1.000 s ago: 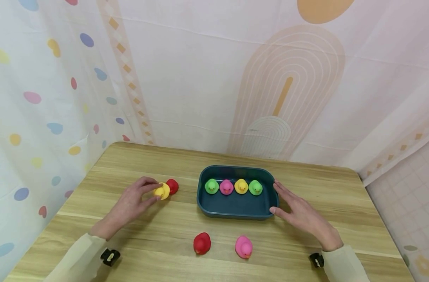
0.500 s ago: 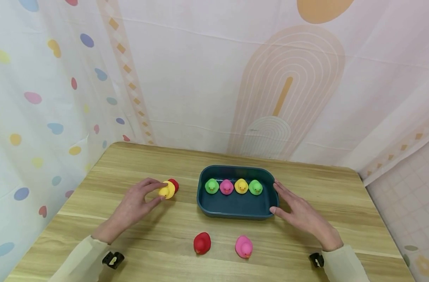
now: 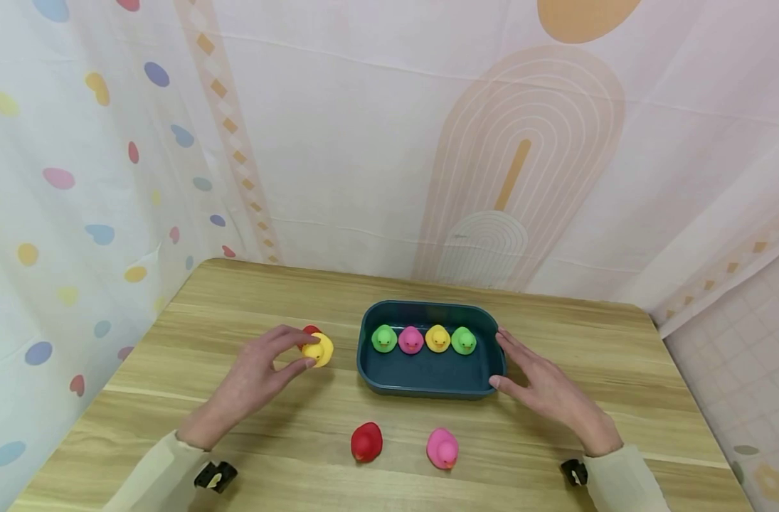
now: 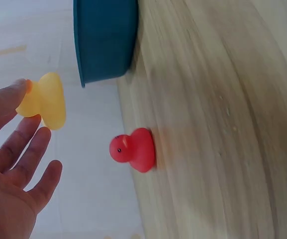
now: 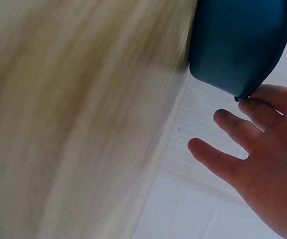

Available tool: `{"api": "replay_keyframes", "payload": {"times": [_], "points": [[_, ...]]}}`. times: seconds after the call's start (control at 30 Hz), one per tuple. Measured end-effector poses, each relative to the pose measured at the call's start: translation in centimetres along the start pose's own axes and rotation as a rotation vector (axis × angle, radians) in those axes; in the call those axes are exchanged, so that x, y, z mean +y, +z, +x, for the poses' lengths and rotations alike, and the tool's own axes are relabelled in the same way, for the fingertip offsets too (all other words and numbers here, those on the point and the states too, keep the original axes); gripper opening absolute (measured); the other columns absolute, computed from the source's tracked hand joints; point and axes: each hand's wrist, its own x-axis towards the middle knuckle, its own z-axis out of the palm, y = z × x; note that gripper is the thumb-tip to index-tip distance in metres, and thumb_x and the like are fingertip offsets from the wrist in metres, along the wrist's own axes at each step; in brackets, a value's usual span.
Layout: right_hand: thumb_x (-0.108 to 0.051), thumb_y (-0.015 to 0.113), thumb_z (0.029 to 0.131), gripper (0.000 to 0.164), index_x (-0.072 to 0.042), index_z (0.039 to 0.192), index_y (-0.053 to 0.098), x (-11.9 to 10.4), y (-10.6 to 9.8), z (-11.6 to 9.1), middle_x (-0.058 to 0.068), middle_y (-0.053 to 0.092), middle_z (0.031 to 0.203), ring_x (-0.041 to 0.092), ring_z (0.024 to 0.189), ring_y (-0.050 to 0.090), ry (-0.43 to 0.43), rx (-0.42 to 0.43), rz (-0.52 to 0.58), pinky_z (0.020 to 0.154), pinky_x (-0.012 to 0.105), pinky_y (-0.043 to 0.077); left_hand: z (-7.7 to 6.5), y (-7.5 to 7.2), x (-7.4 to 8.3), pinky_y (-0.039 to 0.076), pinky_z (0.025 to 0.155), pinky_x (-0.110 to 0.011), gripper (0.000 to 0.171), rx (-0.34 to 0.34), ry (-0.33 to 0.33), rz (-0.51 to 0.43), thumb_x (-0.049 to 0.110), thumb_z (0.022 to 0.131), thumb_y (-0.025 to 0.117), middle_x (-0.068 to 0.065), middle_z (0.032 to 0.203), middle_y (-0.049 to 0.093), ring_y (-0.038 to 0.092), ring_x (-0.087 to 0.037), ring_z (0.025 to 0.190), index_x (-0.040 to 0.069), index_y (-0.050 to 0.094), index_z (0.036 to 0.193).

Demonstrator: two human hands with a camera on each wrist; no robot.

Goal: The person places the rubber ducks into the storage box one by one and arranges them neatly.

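My left hand (image 3: 256, 375) pinches a yellow rubber duck (image 3: 323, 349) between thumb and fingertips, left of the dark teal tray (image 3: 421, 377). The left wrist view shows this duck raised off the wooden table, with a red rubber duck (image 4: 139, 149) standing on the tabletop below. From the head view, the held duck partly covers that red one. My right hand (image 3: 546, 384) touches the tray's right end with fingers and thumb stretched out along the rim. Inside the tray, a row runs green duck (image 3: 384, 339), pink duck (image 3: 411, 340), yellow duck (image 3: 437, 339), green duck (image 3: 464, 341).
On the table in front of the tray lie another red duck (image 3: 366, 442) and another pink duck (image 3: 443, 448). Patterned curtains (image 3: 351, 142) hang behind the table and along its sides. A black strap mount (image 3: 215, 476) sits at the left wrist.
My left hand has carried the yellow duck to the right, off its place left of the far red duck and now in front of it. The right hand and tray have stayed still.
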Motion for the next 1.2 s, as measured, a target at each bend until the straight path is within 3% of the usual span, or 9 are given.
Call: {"api": "replay_keyframes", "payload": {"times": [0.53,0.77,1.2], "points": [[-0.046,0.061,0.104,0.079,-0.003,0.162,0.03,-0.2,0.0,-0.1,0.016,0.025,0.169,0.045,0.148,0.034,0.007,-0.001,0.009,0.114,0.066,0.035,0.9,0.9,2.1,0.061,0.08,-0.036,0.034,-0.042,-0.006,-0.074,0.006,0.086,0.084,0.0,0.112,0.071,0.069,-0.022,0.095,0.013,0.076,0.118],[-0.046,0.061,0.104,0.079,-0.004,0.163,0.029,-0.1,-0.1,-0.1,0.017,0.026,0.169,0.046,0.148,0.034,0.012,-0.003,0.011,0.114,0.067,0.035,1.3,1.4,3.0,0.061,0.083,-0.042,0.032,-0.05,-0.004,-0.093,0.01,0.087,0.084,-0.001,0.114,0.072,0.07,-0.023,0.101,0.013,0.076,0.119],[-0.046,0.062,0.103,0.079,-0.003,0.163,0.029,0.0,-0.1,0.0,0.017,0.026,0.169,0.045,0.148,0.034,0.006,-0.004,0.016,0.114,0.066,0.035,2.3,2.4,4.2,0.059,0.087,-0.043,0.033,-0.076,0.007,-0.119,0.014,0.088,0.084,-0.002,0.119,0.072,0.068,-0.022,0.108,0.016,0.077,0.12]]}}
